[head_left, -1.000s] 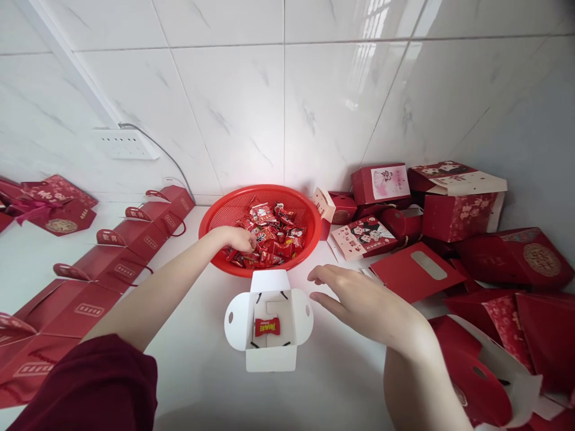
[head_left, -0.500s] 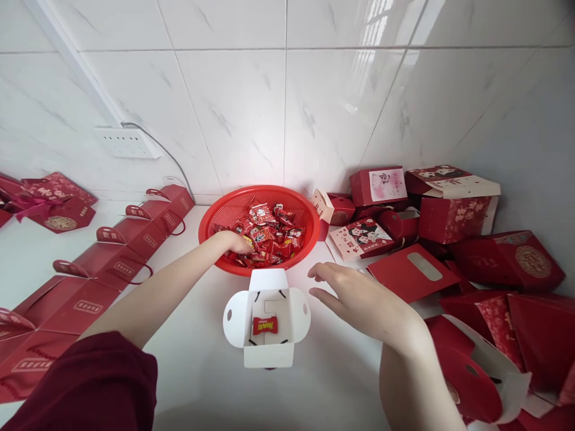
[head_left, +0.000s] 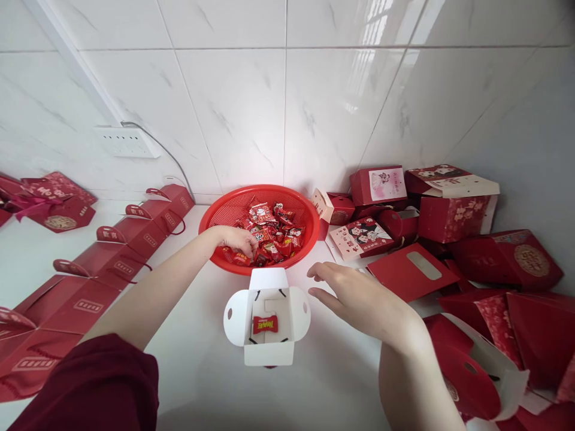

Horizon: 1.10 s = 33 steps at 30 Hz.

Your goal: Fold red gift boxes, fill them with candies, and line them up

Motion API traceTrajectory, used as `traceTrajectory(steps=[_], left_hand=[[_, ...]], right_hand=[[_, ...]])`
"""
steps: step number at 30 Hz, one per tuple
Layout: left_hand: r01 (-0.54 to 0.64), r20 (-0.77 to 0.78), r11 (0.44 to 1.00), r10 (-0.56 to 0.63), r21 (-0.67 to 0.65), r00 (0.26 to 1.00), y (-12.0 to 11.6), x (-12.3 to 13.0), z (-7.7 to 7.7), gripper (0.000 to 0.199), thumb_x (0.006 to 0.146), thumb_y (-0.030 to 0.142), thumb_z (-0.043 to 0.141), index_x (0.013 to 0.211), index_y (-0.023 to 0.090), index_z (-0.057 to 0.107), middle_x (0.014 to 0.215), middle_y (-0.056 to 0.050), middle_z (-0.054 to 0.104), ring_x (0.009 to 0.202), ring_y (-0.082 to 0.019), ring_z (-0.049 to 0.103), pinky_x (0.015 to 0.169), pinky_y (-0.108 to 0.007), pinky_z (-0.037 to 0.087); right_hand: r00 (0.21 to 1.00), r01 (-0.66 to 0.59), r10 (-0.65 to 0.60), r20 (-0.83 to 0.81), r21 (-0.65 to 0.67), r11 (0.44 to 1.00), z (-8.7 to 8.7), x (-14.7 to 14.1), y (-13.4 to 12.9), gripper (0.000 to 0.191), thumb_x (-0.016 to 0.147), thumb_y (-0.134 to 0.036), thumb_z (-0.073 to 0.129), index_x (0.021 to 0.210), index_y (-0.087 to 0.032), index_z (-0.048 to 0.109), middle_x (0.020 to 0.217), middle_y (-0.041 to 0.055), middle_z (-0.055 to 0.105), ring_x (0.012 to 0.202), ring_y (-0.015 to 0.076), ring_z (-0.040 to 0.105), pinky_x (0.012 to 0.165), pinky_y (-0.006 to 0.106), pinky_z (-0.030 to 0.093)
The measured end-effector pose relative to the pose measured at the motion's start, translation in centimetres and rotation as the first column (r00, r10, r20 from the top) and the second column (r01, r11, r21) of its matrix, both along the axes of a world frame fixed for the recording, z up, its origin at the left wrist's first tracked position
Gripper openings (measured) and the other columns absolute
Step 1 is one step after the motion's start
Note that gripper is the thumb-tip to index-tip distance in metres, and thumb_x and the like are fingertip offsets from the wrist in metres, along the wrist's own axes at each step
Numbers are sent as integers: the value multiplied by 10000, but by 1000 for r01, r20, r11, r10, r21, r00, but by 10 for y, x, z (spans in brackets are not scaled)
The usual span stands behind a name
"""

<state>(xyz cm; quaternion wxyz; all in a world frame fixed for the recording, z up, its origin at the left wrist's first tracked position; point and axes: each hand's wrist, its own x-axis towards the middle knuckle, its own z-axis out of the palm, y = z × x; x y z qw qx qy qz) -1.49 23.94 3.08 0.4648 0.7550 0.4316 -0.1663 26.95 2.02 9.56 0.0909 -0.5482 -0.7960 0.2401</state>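
Observation:
A red plastic basket (head_left: 215, 211) holds many wrapped candies (head_left: 265, 214). My left hand (head_left: 240, 240) reaches over its near-left rim, fingers curled down among the candies; whether a candy sits in its grasp is hidden. In front of the basket stands an open gift box (head_left: 268, 354), white inside, flaps folded outward. One red wrapped candy (head_left: 265, 324) lies on its bottom. To the right of this box hovers my right hand (head_left: 348, 293), fingers loosely bent and apart, holding nothing and not touching the box.
A row of red handled boxes (head_left: 108, 260) runs along the left. More red boxes (head_left: 453, 218) and a flat red sleeve (head_left: 413, 272) are heaped at the right. Behind is a tiled wall with a white power strip (head_left: 128, 142); its cord drops behind the row.
My left hand has shifted slightly within the basket and its fingers are more curled, with candies beneath it stirred. My right hand and the open box stay in place.

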Motion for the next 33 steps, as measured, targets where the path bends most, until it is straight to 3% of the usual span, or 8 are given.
traceTrajectory(steps=[8, 14, 18, 22, 24, 26, 30, 33], left_hand=[[-88, -114, 991, 76, -101, 991, -2, -1, 2, 535, 686, 589, 666, 1042, 189, 672, 1016, -109, 713, 776, -203, 683, 677, -290, 556], [-9, -86, 996, 2, -87, 996, -8, 5, 10, 464, 471, 385, 854, 861, 196, 689, 744, -8, 696, 641, -161, 615, 582, -233, 491], [-64, 28, 992, 61, 107, 998, -14, 9, 26, 352, 546, 404, 835, 754, 181, 660, 647, 15, 630, 583, -128, 553, 520, -213, 399], [-243, 293, 931, 160, 273, 943, -48, 18, 58, 330, 712, 483, 743, 712, 173, 629, 655, -1, 620, 590, -124, 560, 522, -222, 408], [-318, 449, 913, 179, 256, 875, -76, 24, 74, 306, 763, 466, 723, 739, 171, 644, 682, -7, 646, 596, -113, 578, 540, -216, 441], [-317, 467, 925, 190, 208, 863, -105, 30, 86, 301, 789, 459, 716, 751, 166, 663, 618, -1, 638, 526, -97, 565, 507, -204, 445], [-239, 396, 970, 203, 44, 895, -149, 40, 93, 318, 751, 464, 762, 744, 157, 682, 580, -8, 646, 470, -112, 596, 451, -204, 472], [-271, 457, 963, 235, 14, 858, -165, 45, 90, 341, 723, 460, 791, 701, 150, 649, 606, -11, 652, 509, -123, 629, 460, -201, 504]], right_hand=[[1000, 6, -6, 12, 7, 1000, -1, 0, 0, 296, 1004, -332, 430, 1221, -201, 582, 1175, 108, 670, 1044, 294, 648, 831, 404, 488], [1000, 1, -2, 9, 32, 1000, -4, 0, 0, 274, 991, -314, 455, 1198, -196, 591, 1157, 110, 676, 1030, 296, 655, 805, 397, 484], [1000, -3, 4, -18, 61, 998, -7, 1, 2, 255, 986, -310, 465, 1172, -202, 602, 1128, 103, 686, 999, 286, 660, 770, 376, 477], [989, 29, -12, -146, 116, 993, -6, -2, 11, 206, 993, -347, 463, 1039, -230, 628, 996, 51, 713, 864, 230, 663, 705, 327, 455], [962, 60, -17, -272, 151, 987, -3, -7, 15, 229, 1003, -378, 456, 963, -234, 629, 924, 29, 711, 794, 195, 647, 674, 300, 442], [906, 81, 1, -424, 177, 981, -1, -13, 18, 243, 1008, -401, 459, 957, -231, 625, 925, 18, 704, 798, 169, 637, 662, 272, 439], [792, 27, 88, -604, 178, 984, 0, -25, 19, 228, 984, -401, 526, 894, -206, 603, 867, 1, 674, 778, 132, 599, 660, 236, 431], [747, -34, 135, -651, 165, 986, -5, -31, 18, 264, 984, -374, 532, 793, -194, 564, 742, -17, 608, 681, 112, 528, 635, 236, 409]])
